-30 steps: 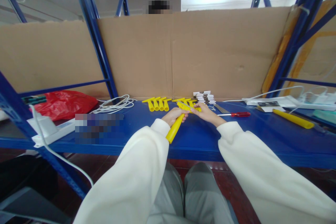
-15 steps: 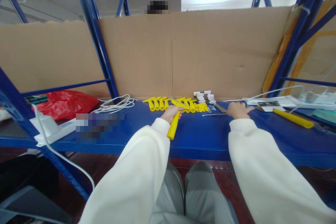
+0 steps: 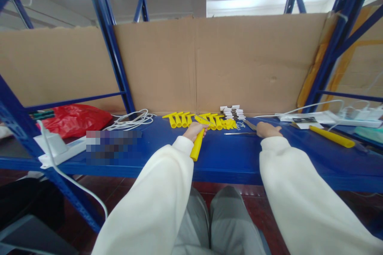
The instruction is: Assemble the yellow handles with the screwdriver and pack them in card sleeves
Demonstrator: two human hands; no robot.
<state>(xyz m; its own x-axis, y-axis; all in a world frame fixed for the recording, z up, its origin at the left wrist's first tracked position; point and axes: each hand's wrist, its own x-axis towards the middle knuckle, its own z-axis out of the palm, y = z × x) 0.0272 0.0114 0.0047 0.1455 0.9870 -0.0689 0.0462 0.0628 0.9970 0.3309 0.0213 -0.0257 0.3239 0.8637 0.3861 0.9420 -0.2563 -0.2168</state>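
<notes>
My left hand (image 3: pixel 194 130) is wrapped round a yellow plastic handle (image 3: pixel 196 148), a tapered tube with a flat angled head (image 3: pixel 202 120) at its far end. To the right, my right hand (image 3: pixel 268 130) is closed at the end of a thin metal rod-like tool (image 3: pixel 239 133) that points left, low over the blue shelf. A grey flat tool (image 3: pixel 250 124) lies just beyond these fingers. Behind my left hand stand several similar yellow handles (image 3: pixel 178 120) in a row. Small yellow pieces (image 3: pixel 229 124) and tiny metal parts (image 3: pixel 241 125) lie right of them.
White-and-black pieces (image 3: pixel 232 112) are stacked against the cardboard wall (image 3: pixel 155 67). A long yellow tube (image 3: pixel 332 136) and a white power strip (image 3: pixel 326 117) lie at the right. Coiled white cable (image 3: pixel 131 120), a red bag (image 3: pixel 77 119) and another power strip (image 3: pixel 64 152) occupy the left.
My right hand's fingers have drawn in from spread to closed, and the thin metal tool has shifted slightly left. My left hand keeps its hold on the yellow handle.
</notes>
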